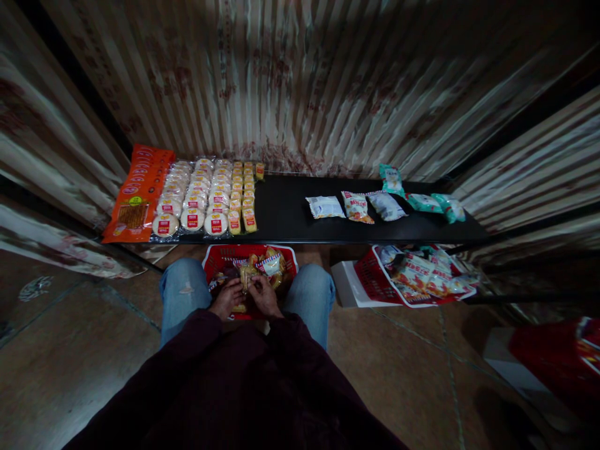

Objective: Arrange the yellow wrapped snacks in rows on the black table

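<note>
Between my knees stands a red basket (291, 265) holding mixed snack packets. Over it, a small yellowish snack packet (247, 274) in clear wrapping is pinched between my two hands. My left hand (227, 298) grips its left side with bent fingers. On the right edge, the thumb and fingers of my right hand (264, 296) are closed. A striped-edged packet (270, 265) lies in the basket just beyond my right hand. The lower part of the basket is partly hidden by my hands.
A black shelf (285, 209) crosses ahead. On its left are an orange bag (134, 200), rows of round white packets (193, 219) and yellow packets (249, 219). White packets (359, 206) and teal packets (424, 202) lie on its right. Another filled basket (375, 278) stands at the right.
</note>
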Motion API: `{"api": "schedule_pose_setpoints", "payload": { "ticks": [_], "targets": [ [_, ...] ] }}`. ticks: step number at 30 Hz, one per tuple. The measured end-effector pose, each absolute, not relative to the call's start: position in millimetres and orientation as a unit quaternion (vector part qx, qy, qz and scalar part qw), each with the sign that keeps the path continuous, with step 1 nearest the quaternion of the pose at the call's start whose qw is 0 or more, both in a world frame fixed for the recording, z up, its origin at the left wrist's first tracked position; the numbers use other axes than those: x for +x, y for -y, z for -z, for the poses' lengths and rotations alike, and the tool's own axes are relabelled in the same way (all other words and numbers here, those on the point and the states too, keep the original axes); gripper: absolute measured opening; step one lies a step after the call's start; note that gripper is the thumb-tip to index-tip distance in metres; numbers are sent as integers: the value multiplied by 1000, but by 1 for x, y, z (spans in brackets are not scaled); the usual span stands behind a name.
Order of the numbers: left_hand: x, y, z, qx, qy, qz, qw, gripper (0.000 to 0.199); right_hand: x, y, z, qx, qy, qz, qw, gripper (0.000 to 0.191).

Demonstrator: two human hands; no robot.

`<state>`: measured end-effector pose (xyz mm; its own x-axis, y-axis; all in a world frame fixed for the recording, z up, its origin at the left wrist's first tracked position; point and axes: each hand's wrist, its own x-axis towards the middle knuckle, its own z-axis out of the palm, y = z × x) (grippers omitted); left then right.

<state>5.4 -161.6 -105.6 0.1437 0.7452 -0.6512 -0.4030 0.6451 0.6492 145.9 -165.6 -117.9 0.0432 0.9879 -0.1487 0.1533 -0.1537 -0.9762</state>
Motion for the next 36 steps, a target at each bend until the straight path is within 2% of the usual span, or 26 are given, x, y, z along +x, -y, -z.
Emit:
{"api": "schedule_pose_setpoints", "payload": {
  "ticks": [11,17,22,28,36],
  "targets": [
    [6,165,97,209,-529,-397,720,37,147,168,116,-580,487,-499,421,29],
    [6,165,104,212,-527,-407,716,35,148,166,116,-609,492,-459,419,24],
    [10,163,108,220,-536,-414,702,34,149,167,127,-602,457,-480,445,22],
    [18,154,104,272,-543,-412,679,32,154,166,138,-602,428,-478,475,31],
    [30,145,83,328,-553,-418,642,36,155,163,120,-617,446,-435,481,44]
  ]
}}
